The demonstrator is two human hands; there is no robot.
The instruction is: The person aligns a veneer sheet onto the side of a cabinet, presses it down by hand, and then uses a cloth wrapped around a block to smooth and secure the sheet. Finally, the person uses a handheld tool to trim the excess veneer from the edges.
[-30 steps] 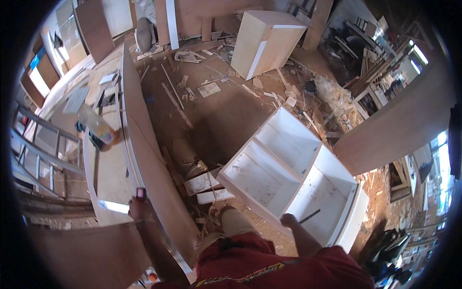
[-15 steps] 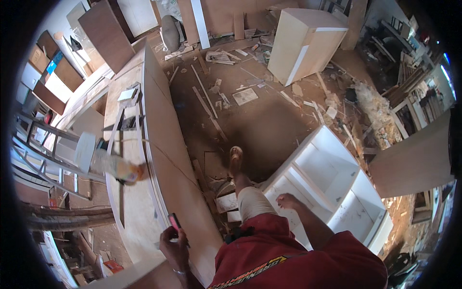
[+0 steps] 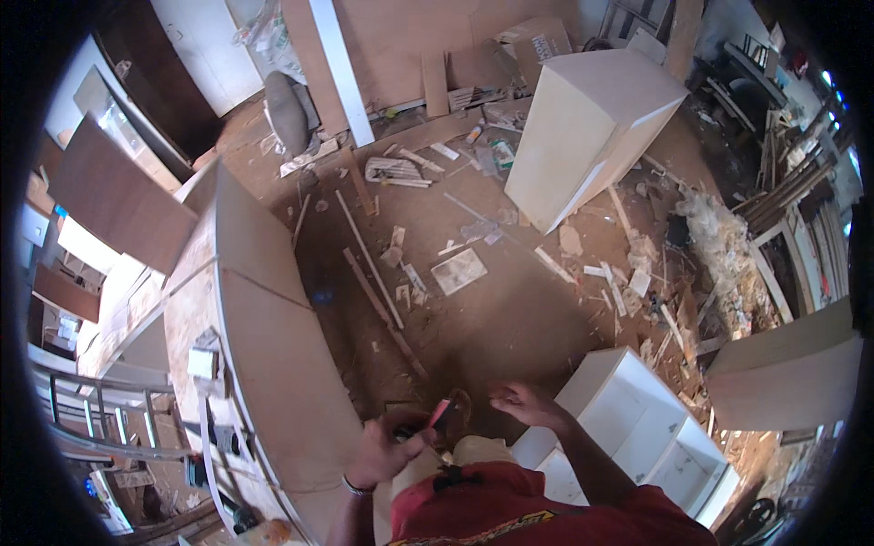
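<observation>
My left hand (image 3: 387,448), with a band at the wrist, is closed around a small red and black object (image 3: 442,415); its exact kind cannot be made out. That object is tilted upward in front of my body. To the right, my right hand (image 3: 526,404) holds nothing and its fingers are apart. It hovers near the far corner of a white cabinet carcass (image 3: 592,387) with open compartments. Left of me runs a long wooden cabinet (image 3: 264,337), and tools and strips lie along its top.
A pale wooden box cabinet (image 3: 574,127) stands at the far right. Wood strips (image 3: 369,259) and a flat offcut (image 3: 460,271) litter the brown floor. A metal ladder (image 3: 109,391) is at the left. Plastic sheeting (image 3: 715,227) and stacked timber (image 3: 792,196) lie along the right side.
My left hand has moved right, off the long cabinet, carrying the red and black object in front of me. My right hand has moved up, its fingers now apart. The view has shifted.
</observation>
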